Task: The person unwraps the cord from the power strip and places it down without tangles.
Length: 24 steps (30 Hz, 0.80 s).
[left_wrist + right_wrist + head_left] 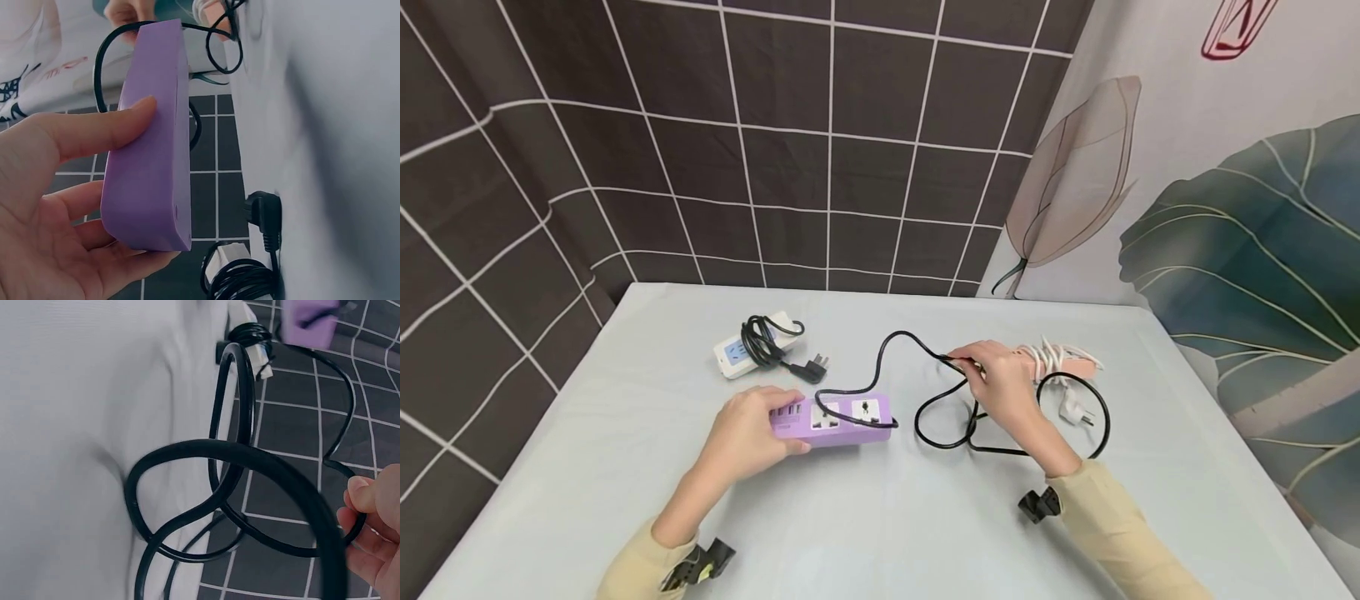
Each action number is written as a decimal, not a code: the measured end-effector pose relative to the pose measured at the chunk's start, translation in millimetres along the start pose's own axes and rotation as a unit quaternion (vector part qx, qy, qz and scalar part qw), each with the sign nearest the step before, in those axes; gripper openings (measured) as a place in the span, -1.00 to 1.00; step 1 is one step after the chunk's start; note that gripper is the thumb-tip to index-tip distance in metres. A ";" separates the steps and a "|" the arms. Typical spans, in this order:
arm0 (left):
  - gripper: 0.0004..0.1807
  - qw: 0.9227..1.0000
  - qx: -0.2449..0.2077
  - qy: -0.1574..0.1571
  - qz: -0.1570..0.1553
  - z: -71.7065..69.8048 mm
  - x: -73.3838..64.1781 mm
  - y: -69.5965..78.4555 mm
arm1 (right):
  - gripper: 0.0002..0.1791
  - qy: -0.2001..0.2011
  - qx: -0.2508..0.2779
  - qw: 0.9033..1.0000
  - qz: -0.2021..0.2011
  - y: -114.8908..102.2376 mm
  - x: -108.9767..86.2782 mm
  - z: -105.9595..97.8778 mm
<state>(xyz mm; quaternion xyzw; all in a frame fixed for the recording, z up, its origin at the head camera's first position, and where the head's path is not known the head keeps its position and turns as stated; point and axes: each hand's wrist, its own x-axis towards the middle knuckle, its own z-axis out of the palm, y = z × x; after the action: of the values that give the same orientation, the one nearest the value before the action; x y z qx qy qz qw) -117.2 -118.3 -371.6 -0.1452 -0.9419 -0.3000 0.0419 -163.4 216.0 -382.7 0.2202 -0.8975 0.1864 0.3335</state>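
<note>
My left hand (747, 435) grips a purple power strip (842, 435) by its left end, thumb on the near side and fingers round the far side. White sockets and a row of USB ports show on its upper face. In the left wrist view the purple strip (150, 137) is held clear of the table. Its black cord (891, 335) leaves the right end, crosses back over the sockets and arches to my right hand (996, 383). There the thumb and fingers pinch the black cord (356, 528). Beyond that pinch the cord lies in loose loops.
Behind my left hand lies a white power strip (730, 357) wrapped in its black cord, its black plug (811, 369) on the table. A pink power strip (1078, 367) with wound white cord and white plug (1075, 410) sits behind my right hand. Dark gridded cloth (782, 167) hangs behind.
</note>
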 end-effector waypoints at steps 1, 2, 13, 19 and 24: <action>-0.32 1.000 0.007 0.001 0.001 1.0 -0.1 -0.6 | -0.86 0.006 -0.003 1.000 -0.001 -0.3 0.6 -1.9; -0.32 1.000 0.013 0.003 0.002 2.0 -0.3 -1.5 | -0.86 0.011 -0.005 1.000 -0.002 -0.6 1.1 -3.7; -0.32 0.999 0.024 0.015 -0.035 3.1 -7.0 -22.0 | -0.83 0.040 0.024 0.998 -0.040 -6.6 -6.4 -18.5; -0.31 0.998 0.032 0.025 -0.049 3.0 -10.9 -32.8 | -0.86 0.065 0.038 0.995 -0.070 -12.5 -10.8 -25.2; -0.30 0.997 0.036 0.034 -0.057 3.1 -12.7 -40.6 | -0.82 0.099 0.048 0.990 -0.088 -15.4 -13.2 -28.5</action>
<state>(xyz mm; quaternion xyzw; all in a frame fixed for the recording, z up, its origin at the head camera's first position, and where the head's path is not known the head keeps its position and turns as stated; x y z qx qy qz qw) -117.2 -151.3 -398.8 -0.0789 -0.9570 -0.2723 0.0622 -131.6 220.5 -368.5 0.2943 -0.8270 0.2202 0.4253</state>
